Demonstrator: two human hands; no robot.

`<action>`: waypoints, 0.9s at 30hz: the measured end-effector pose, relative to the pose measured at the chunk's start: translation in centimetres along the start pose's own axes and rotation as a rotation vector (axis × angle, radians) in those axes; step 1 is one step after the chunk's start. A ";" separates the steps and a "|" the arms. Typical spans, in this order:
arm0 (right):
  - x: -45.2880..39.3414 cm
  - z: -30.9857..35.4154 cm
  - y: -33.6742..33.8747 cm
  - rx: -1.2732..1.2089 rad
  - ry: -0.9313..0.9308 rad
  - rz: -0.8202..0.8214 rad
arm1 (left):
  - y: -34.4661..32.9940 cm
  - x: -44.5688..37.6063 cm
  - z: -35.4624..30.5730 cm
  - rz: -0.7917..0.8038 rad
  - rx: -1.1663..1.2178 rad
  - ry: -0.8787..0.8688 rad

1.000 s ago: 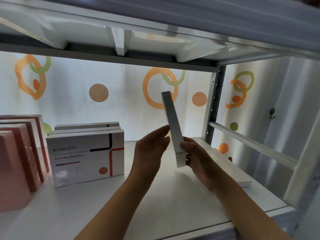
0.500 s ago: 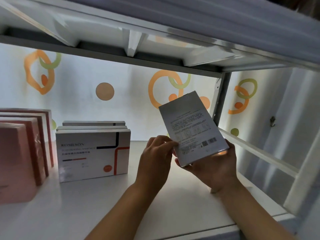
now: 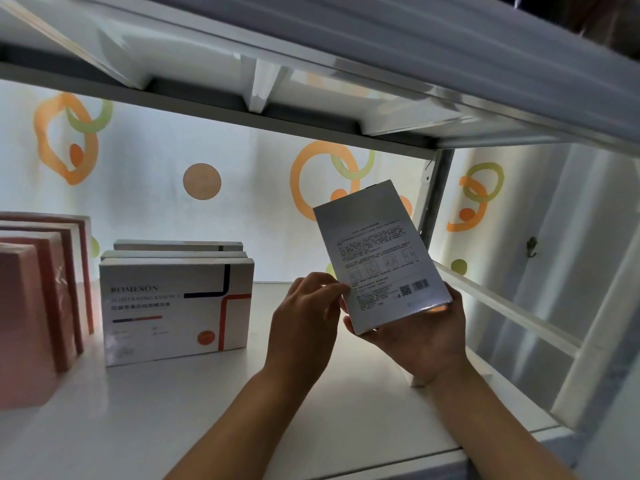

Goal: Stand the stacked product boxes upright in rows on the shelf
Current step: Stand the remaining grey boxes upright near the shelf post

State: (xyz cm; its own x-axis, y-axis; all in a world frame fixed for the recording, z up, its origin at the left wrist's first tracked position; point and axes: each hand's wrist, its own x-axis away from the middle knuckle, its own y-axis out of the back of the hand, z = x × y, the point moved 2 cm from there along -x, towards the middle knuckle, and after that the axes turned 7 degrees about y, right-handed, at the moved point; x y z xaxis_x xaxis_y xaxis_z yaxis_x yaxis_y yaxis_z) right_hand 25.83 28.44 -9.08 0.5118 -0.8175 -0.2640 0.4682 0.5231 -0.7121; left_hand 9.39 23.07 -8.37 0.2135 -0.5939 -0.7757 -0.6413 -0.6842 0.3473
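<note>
I hold a thin white product box (image 3: 381, 254) above the white shelf (image 3: 242, 410), its printed back with text and a barcode facing me, tilted to the left. My right hand (image 3: 419, 337) grips its lower end from behind and below. My left hand (image 3: 308, 313) pinches its lower left edge. Three white boxes (image 3: 176, 306) with navy and orange lines stand upright in a row at the middle left. Under my right wrist a white corner (image 3: 417, 381) shows; what it belongs to is hidden.
Several pink boxes (image 3: 38, 306) stand upright at the far left. The shelf above (image 3: 311, 64) hangs low overhead. A grey upright post (image 3: 434, 202) and a white side rail (image 3: 502, 303) close the right side. A wall with orange and green rings lies behind.
The box turned from edge-on to showing its printed back. Both hands shifted down to its lower end, and the view moved slightly closer.
</note>
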 end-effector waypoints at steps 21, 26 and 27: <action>-0.4 -2.1 -1.9 1.150 0.156 -0.086 | -0.1 -0.9 -1.1 0.333 0.767 0.703; -0.9 -1.4 -1.3 1.243 0.229 -0.181 | 0.1 -0.8 -0.9 0.273 0.770 0.686; -0.9 -1.1 -1.3 1.209 0.255 -0.184 | 0.1 -0.8 -0.8 0.284 0.771 0.667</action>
State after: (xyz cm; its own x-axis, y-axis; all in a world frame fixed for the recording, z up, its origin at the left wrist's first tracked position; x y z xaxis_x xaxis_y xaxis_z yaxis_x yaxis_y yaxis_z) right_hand 23.99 28.23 -8.66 0.2774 -0.8548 -0.4386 0.9487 0.1715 0.2658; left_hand 9.76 23.14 -7.30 0.1935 -0.9623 -0.1910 -0.9758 -0.1687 -0.1388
